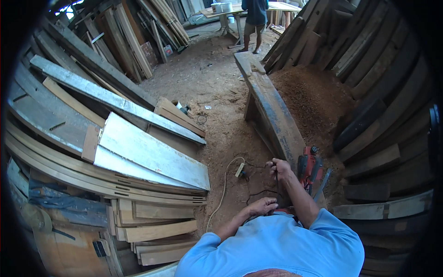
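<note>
My right hand is raised in front of me, its fingers closed round a dark cord. Lower down and closer to my body, my left hand has its fingers curled together beside a small red part that my blue shirt mostly covers. What those fingers hold cannot be made out. A red and black power tool rests on the long wooden bench, just right of my right hand. On the floor to the left lies a pale socket strip with a dark plug in it and a light cable trailing off.
Stacked boards and white-faced planks fill the left side. Heaped brown shavings lie right of the bench, with leaning timber behind. Far off, a person stands by a table near white buckets.
</note>
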{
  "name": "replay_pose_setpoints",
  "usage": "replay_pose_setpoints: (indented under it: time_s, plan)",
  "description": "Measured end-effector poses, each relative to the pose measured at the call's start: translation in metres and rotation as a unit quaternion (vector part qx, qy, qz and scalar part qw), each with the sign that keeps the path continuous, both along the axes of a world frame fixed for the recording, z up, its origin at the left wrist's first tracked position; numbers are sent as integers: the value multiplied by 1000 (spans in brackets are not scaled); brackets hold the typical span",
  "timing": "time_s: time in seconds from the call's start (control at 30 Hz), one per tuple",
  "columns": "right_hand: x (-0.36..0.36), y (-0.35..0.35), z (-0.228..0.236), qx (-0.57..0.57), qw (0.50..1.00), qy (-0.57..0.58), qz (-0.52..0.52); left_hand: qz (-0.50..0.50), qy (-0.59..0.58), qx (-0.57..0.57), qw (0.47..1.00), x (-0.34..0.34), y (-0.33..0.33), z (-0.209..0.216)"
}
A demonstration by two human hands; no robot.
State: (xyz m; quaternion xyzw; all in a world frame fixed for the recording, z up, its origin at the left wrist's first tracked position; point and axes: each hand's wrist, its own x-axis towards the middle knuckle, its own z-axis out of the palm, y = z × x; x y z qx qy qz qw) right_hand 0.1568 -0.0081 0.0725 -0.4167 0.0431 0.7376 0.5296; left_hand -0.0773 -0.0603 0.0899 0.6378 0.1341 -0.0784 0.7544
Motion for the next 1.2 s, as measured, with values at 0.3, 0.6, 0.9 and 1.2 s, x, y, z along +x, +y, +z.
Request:
replay_pose_setpoints:
  time_s: [0.3,0.6,0.9,1.2]
  plan:
    - [-112,-74,104,295,784,-268,477,460,-24,-629,626,-48,87,-75]
    - [-76,-82,35,-33,928,-186,322,440,-164,-358,807,-46,112,15]
    - [-28,2,41,23,998,-43,32,-88,34,15,995,8,21,37]
    - [-98,-90,113,317,822,-246,403,393,-96,-566,718,-40,83,-19]
